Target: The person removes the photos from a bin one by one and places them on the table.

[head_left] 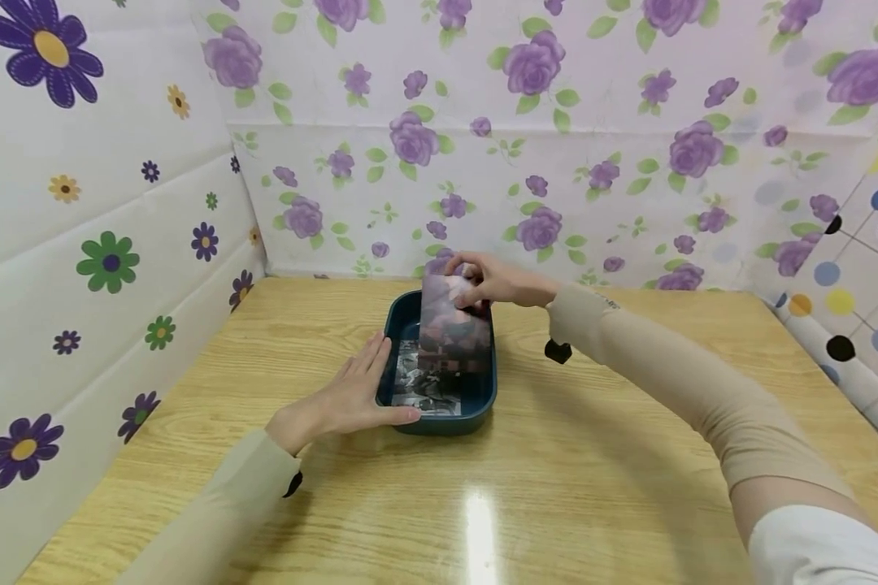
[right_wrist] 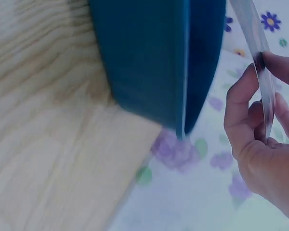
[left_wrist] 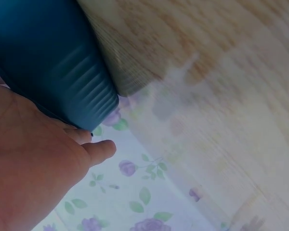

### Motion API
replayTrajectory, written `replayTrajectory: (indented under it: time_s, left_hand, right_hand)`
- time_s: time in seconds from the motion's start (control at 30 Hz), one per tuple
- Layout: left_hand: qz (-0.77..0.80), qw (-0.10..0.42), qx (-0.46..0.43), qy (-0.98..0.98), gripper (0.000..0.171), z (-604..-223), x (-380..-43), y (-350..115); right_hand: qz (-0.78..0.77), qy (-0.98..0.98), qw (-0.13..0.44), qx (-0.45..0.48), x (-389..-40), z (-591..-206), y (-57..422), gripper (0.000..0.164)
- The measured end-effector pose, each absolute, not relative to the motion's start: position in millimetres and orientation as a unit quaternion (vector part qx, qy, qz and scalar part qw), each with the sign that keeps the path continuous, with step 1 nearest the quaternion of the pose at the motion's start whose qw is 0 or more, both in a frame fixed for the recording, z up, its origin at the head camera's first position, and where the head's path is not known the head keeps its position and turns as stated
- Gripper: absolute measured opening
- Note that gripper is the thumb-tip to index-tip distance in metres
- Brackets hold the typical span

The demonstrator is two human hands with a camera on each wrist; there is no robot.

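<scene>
A dark teal rectangular bin (head_left: 448,426) with rounded corners stands on the table. Flat inside its near part lies a black-and-white picture card (head_left: 428,392). My right hand (head_left: 493,280) pinches a pinkish glossy picture card (head_left: 454,325) by its far edge, tilted over the bin; in the right wrist view the card (right_wrist: 260,62) appears edge-on between thumb and fingers. My left hand (head_left: 347,398) rests against the bin's left and near rim, fingers straight and thumb spread along the near edge. The left wrist view shows the bin's ribbed outer wall (left_wrist: 82,82) beside that hand.
The wooden table (head_left: 593,487) runs around the bin on all sides. Floral sheets (head_left: 483,162) hang behind it, with a flower-patterned sheet (head_left: 117,219) on the left and a dotted one (head_left: 849,284) on the right.
</scene>
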State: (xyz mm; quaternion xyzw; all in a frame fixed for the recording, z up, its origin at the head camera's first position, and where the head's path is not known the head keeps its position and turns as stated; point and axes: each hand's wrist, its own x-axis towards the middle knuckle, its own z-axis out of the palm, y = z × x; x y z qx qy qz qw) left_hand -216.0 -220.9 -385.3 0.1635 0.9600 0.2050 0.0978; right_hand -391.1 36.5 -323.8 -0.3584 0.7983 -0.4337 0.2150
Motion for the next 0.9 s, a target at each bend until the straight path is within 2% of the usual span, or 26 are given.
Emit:
replayTrajectory:
  time_s: [0.37,0.9]
  left_hand:
    - [0.199,0.089,0.160,0.963,0.122,-385,-215,-220]
    - [0.193,0.094,0.159,0.964,0.123,-387,-218,-219]
  right_hand:
    - [-0.443,0.799,0.238,-0.329,-395,-314,95,0.038]
    - [-0.420,0.831,0.246,-0.267,-399,-348,197,0.043]
